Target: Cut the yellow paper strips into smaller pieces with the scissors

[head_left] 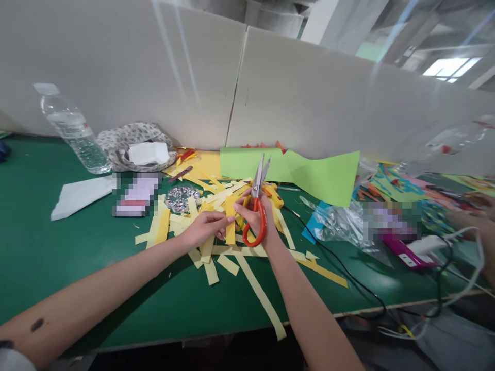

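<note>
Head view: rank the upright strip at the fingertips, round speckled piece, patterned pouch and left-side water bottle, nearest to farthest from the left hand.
From the left hand:
1. Upright strip: at its fingertips.
2. Round speckled piece: just beyond, slightly left.
3. Patterned pouch: back left, near the partition.
4. Water bottle: farthest left.

Scissors handles [263, 220]: red. Paper strips [260, 289]: 2 shades, pale and deep yellow. Counter [185, 312]: green. Sheet [325, 178]: lime green. Cloth [112, 140]: pale, grey-spotted.

left hand [204, 228]: pinches yellow strip [230, 235] | right hand [252, 216]: holds red-handled scissors [256, 191] | green table [170, 312]: loose paper strips [260, 289]
</note>
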{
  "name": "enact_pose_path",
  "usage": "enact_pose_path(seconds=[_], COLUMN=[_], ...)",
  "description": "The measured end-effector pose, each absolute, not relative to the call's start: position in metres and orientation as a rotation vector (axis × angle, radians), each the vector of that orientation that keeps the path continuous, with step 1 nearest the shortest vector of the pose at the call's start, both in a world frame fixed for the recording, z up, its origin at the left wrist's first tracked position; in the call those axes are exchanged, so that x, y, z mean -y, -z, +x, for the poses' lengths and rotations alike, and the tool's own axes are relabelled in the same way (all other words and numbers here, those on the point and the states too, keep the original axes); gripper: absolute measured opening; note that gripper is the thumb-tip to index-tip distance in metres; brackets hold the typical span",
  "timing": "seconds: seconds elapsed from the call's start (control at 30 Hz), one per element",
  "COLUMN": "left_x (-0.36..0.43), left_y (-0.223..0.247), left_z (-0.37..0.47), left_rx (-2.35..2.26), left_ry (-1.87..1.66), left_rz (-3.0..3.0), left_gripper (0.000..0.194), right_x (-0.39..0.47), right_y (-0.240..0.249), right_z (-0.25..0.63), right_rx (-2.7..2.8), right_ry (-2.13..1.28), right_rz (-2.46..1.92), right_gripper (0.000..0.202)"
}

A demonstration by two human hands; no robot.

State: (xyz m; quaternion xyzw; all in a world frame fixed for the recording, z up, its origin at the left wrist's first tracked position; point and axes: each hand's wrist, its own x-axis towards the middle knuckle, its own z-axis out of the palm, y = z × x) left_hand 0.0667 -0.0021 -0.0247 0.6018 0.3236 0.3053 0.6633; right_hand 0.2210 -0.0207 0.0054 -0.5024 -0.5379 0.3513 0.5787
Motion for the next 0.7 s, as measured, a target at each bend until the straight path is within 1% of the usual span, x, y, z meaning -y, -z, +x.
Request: enact_pose_path(seconds=[0.07,0.17,0.3,0.43,0.6,0.7], left_x=[0.002,0.000,-0.003,-0.005,-0.009,-0.011], left_y=[0.025,0.025,0.027,0.027,0.024,0.026], left_z=[0.067,0.068,0.067,0.065,0.064,0.063], left_rx=[-0.718,-0.703,-0.692,-0.658,-0.654,-0.651], left_ry=[-0.692,-0.755,-0.849,-0.930,-1.071,-1.091], left_rz=[1.366,1.300,1.165,1.000,0.710,0.648], left_gripper=[0.032,0.022,0.022,0.019,0.021,0.019], right_x=[0.021,0.021,0.023,0.025,0.025,0.026], right_y=[-0.006,-0.007,-0.006,-0.006,-0.003,-0.002], right_z=[0.221,0.222,0.221,0.220,0.223,0.223], right_rx=[1.281,1.303,1.381,1.511,1.871,2.043], right_ry=[-0.834,-0.847,-0.818,-0.597,-0.031,0.029], right_rz=[-1.157,-1.118,-1.116,-1.207,-1.406,-1.452], right_gripper=[0.032,0.032,0.031,0.034,0.048,0.054])
